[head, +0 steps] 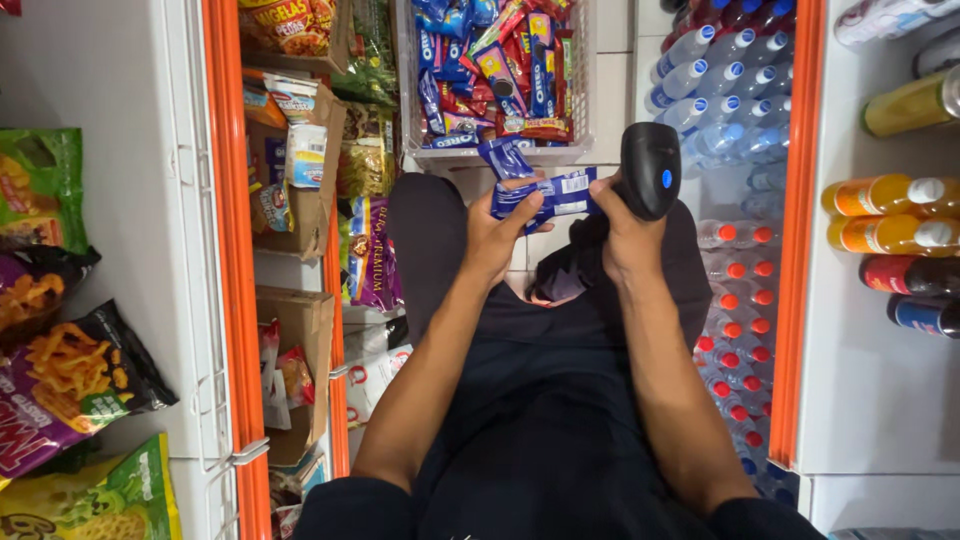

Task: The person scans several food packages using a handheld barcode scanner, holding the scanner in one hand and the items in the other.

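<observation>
Hands meet over the person's lap, in a narrow aisle between 2 orange-edged shelf units. The left hand (492, 232) is closed around a blue packet (545, 195), thumb across its face and fingers curled behind, holding it roughly level. A second blue wrapper (505, 157) sticks up just above that hand, touching the packet; whether it is a separate piece cannot be told. The right hand (622, 232) grips a black scanner (650, 170) by its handle, head upright, a small blue light on its face. The scanner sits just beside the packet's right end, near touching.

Straight ahead, on the floor, a white wire basket (585, 100) holds a heap of blue and red biscuit packets (495, 70). To its right lie clear bottles (725, 60) with white caps, and below them rows of bottles with red caps (735, 300) run along the floor beside the right shelf.

On the right shelf, orange drink bottles (885, 215) lie on their sides, with a dark bottle (915, 275) under them. On the left, cardboard boxes (300, 330) stand stacked between the shelf units, holding small snack packs. Crisp bags (70, 375) in green, purple and black hang along the far left shelf.

Both forearms are bare; the person wears dark clothing.
</observation>
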